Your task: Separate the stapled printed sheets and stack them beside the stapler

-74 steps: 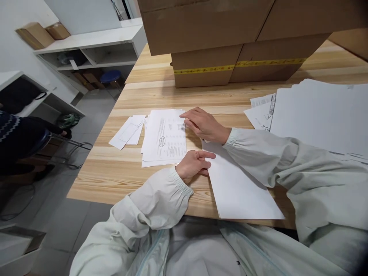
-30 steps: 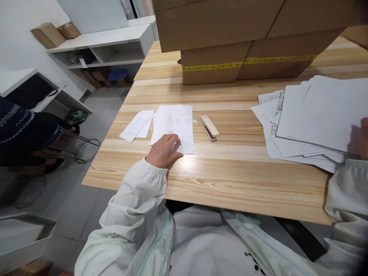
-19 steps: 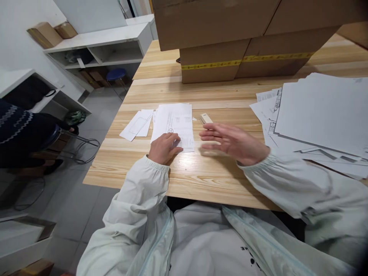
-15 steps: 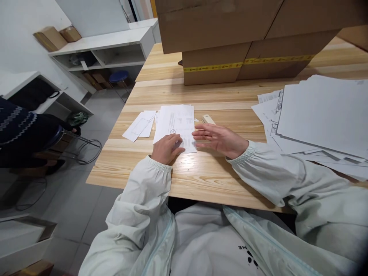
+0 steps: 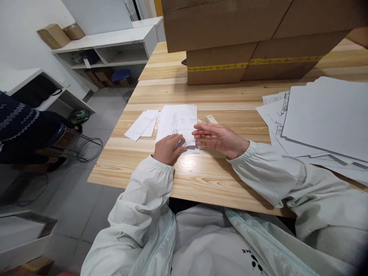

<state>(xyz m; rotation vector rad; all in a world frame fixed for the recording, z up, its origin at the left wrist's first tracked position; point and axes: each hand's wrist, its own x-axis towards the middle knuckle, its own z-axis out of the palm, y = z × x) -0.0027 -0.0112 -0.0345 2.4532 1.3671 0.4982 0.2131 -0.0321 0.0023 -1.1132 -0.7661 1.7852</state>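
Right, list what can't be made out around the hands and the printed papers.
Head view only:
- Beige stapler: mostly hidden behind the right hand.
- Print on the white stamped sheets: too small to read.
- Their near corner: covered by the left hand.
- Large white paper pile: cut off by the right edge.

I see a pale wooden table (image 5: 230, 94) built of long planks, with a glossy patch of light on its near boards. Stacked cardboard boxes (image 5: 247, 42) banded with yellow tape stand at its far side. The floor (image 5: 77, 184) is grey tile. Along the white wall (image 5: 17, 38) to my left runs a white shelf unit (image 5: 115, 46) carrying two small brown boxes (image 5: 61, 33), and a blue stool (image 5: 119, 76) stands beneath it. A chair with a metal wire frame (image 5: 86, 143) sits beside the table, though I cannot make out its seat clearly.
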